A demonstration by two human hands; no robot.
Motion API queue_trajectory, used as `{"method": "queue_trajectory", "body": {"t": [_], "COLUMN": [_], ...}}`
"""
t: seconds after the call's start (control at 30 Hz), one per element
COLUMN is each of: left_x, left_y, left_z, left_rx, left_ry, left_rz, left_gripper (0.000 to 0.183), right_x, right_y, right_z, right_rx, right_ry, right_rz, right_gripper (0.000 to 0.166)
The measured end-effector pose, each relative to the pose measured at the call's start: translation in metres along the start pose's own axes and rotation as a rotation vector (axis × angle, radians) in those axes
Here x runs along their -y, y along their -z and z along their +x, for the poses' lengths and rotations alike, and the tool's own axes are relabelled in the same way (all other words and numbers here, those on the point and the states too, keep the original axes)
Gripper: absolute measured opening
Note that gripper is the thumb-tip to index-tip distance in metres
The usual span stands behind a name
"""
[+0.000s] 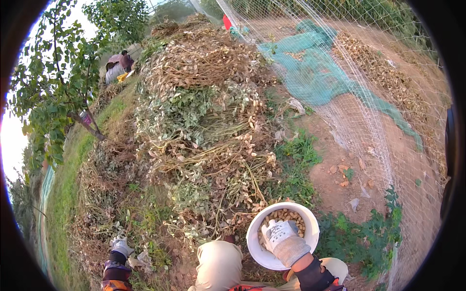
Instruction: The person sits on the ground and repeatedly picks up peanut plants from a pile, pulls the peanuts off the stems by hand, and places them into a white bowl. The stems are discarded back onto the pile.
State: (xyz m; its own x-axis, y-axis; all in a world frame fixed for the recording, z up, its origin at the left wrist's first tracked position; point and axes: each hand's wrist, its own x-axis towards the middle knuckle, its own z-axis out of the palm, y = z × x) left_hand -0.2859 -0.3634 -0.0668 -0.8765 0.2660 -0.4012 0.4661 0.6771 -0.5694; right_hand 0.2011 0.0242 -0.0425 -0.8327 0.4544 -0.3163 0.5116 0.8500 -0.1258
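My right hand (278,234), in a white and grey work glove, reaches into a white plastic bucket (312,218). Peanuts in their shells (287,215) lie in the bucket, and the glove is down against them. Its fingertips are hidden, so whether it grips any is unclear. Out to the left, my left hand (121,246), also gloved, is low beside dry plant stems, with its fingers too small to read. In front of my knees spreads a long heap of pulled peanut plants (204,152), with clusters of pods (251,142) along its right side.
White netting (378,152) hangs along the right, with green mesh (309,69) behind it. A small tree (83,122) leans at the left. Further back on that side, a person (122,63) is low beside the heap. Green weeds (358,232) grow right of the bucket.
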Motion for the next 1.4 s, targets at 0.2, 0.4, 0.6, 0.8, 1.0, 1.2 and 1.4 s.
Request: {"method": "queue_trajectory", "body": {"t": [0.2,0.4,0.6,0.8,1.0,1.2,1.4], "left_x": [-0.238,-0.405,-0.488,-0.539,-0.529,-0.45,-0.436], "left_y": [0.1,0.248,0.335,0.328,0.327,0.323,0.254], "left_z": [0.018,0.023,0.09,0.097,0.085,0.048,-0.015], "left_rx": [-0.524,-0.759,-0.5,-0.163,-0.263,-0.46,-0.758], "left_ry": [-0.537,-0.749,-0.547,-0.521,-0.509,-0.747,-0.967], "left_rz": [-0.424,-0.501,-0.678,-0.341,-0.371,-0.767,-1.394], "left_gripper": [0.085,0.12,0.131,0.136,0.094,0.066,0.085], "right_x": [-0.002,-0.007,-0.016,-0.021,-0.02,-0.01,0.018], "right_y": [-0.018,-0.001,-0.005,-0.009,-0.01,-0.014,-0.06], "right_z": [0.012,0.011,0.013,0.015,0.017,0.012,0.01], "right_rx": [0.041,0.12,0.084,0.104,0.113,0.126,0.242], "right_ry": [0.002,-0.061,-0.024,-0.052,-0.051,-0.051,-0.168], "right_rz": [0.063,0.061,0.073,0.083,0.078,0.072,0.144], "right_gripper": [0.023,0.024,0.03,0.038,0.047,0.056,0.065]}}
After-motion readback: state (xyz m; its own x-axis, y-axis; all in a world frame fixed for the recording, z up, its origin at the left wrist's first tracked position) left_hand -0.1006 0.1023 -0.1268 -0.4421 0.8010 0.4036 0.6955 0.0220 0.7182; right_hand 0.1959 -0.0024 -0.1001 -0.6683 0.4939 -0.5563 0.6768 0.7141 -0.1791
